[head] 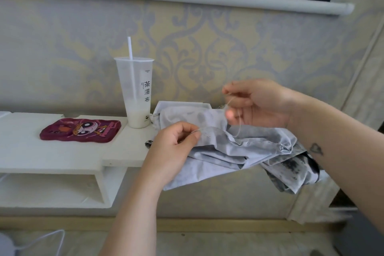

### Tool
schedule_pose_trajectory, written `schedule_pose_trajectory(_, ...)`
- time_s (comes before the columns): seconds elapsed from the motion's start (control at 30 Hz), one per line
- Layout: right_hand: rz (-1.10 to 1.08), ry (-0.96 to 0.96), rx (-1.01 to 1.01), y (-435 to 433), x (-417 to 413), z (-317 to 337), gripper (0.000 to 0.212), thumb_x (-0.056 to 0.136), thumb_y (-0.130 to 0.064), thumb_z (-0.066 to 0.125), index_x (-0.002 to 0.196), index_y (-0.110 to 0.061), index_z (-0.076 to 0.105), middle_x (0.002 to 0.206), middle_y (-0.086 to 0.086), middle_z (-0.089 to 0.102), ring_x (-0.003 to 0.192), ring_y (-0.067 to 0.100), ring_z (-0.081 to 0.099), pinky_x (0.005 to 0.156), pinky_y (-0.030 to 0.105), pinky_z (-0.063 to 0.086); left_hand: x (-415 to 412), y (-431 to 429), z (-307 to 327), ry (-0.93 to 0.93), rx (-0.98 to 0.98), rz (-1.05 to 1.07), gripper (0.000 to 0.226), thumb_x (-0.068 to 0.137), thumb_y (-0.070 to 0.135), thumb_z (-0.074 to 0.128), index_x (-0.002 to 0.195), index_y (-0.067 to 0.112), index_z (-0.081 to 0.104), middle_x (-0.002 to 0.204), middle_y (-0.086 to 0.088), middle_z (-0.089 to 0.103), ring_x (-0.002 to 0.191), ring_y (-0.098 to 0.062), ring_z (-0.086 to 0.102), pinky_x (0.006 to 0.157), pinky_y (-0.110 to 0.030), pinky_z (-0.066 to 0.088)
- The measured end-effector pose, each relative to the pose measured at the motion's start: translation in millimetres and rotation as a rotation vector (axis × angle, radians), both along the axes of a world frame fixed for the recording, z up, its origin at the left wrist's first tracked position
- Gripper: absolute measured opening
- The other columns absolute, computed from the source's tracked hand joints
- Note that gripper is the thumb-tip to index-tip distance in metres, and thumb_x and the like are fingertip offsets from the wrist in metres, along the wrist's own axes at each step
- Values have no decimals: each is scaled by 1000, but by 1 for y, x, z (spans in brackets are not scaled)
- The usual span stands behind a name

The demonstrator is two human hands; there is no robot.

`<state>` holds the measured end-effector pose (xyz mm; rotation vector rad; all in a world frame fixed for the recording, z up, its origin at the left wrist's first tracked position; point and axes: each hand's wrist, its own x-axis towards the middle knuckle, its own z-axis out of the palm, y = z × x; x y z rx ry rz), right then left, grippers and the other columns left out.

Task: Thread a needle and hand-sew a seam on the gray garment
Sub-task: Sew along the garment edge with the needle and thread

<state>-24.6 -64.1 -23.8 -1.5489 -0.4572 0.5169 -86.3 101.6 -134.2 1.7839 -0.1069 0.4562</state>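
The gray garment lies bunched on the right end of a white shelf, part of it hanging off the edge. My left hand pinches the fabric's fold together with a pale thread at its fingertips. My right hand is raised above the cloth, thumb and forefinger pinching the thread, which loops down to the garment. The needle itself is too small to make out.
A tall plastic cup with a straw and a little milky drink stands on the shelf left of the garment. A maroon cartoon phone case lies further left. Patterned wallpaper is behind. A white cable lies on the floor.
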Motion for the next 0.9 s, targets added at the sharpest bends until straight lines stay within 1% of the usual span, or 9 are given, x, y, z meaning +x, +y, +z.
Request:
schedule_pose_trajectory(0.07, 7, 180, 296, 2, -3, -4, 25, 102, -13, 30, 81, -11, 44, 38, -5, 23, 76, 25, 72, 65, 36, 59, -1, 0, 0, 0, 13, 1, 11, 92, 22, 59, 83, 24, 67, 79, 6, 70, 75, -3, 61, 68, -12, 43)
schedule_pose_trajectory(0.1, -34, 132, 334, 4, -1, -7, 25, 102, -14, 31, 81, -11, 44, 38, -5, 24, 88, 26, 71, 76, 43, 58, -1, 0, 0, 3, 20, 2, 12, 92, 23, 59, 83, 25, 66, 79, 8, 70, 75, -2, 61, 68, -11, 43)
schedule_pose_trajectory(0.2, -314, -316, 81, 7, 7, -20, 23, 102, -17, 36, 82, -15, 48, 38, -11, 38, 104, 16, 66, 96, 39, 46, -2, 0, 1, 12, 33, 13, 11, 92, 24, 59, 84, 26, 66, 81, 8, 70, 78, -2, 63, 67, -8, 42)
schedule_pose_trajectory(0.27, -448, -573, -112, 8, 11, -28, 22, 101, -20, 39, 82, -17, 49, 43, -18, 48, 105, 11, 64, 82, 25, 44, -2, 0, 1, 15, 37, 11, 10, 92, 24, 59, 85, 24, 67, 83, 7, 71, 79, -1, 63, 67, -6, 42)
schedule_pose_trajectory(0.37, -501, -714, -234, 10, 8, -37, 18, 100, -22, 40, 88, -14, 51, 58, -12, 50, 95, 18, 65, 64, 24, 41, -1, 0, 1, 19, 36, 6, 10, 92, 24, 59, 86, 24, 67, 83, 8, 71, 79, 0, 63, 67, -5, 41)
schedule_pose_trajectory(0.47, -501, -798, -268, 17, -6, -44, 19, 100, -23, 40, 88, -14, 51, 64, -9, 56, 56, 7, 54, 50, 21, 37, 1, 1, 2, 20, 17, 19, 9, 91, 23, 60, 86, 23, 67, 84, 8, 72, 81, 0, 64, 69, -6, 42)
schedule_pose_trajectory(0.6, -527, -973, -368, 30, -20, -71, 18, 99, -28, 39, 88, -17, 49, 63, -10, 52, 55, 8, 48, 55, 30, 35, 1, -1, 4, 18, 15, 20, 9, 91, 22, 61, 84, 23, 67, 81, 10, 71, 78, 2, 63, 68, -7, 42)
schedule_pose_trajectory(0.7, -570, -1183, -512, 29, -13, -96, 16, 100, -27, 36, 89, -17, 44, 62, -3, 56, 63, 26, 53, 58, 35, 35, -1, 0, 3, 21, 46, 15, 10, 91, 22, 61, 85, 23, 68, 81, 8, 72, 78, -2, 64, 71, -12, 45)
schedule_pose_trajectory(0.9, -536, -1148, -588, 3, 7, -121, 11, 99, -23, 36, 93, -16, 42, 51, -6, 45, 55, 30, 52, 54, 36, 37, 2, -8, -8, 109, 309, 57, 14, 89, 26, 63, 78, 33, 65, 81, 16, 69, 80, 0, 63, 79, -26, 50)
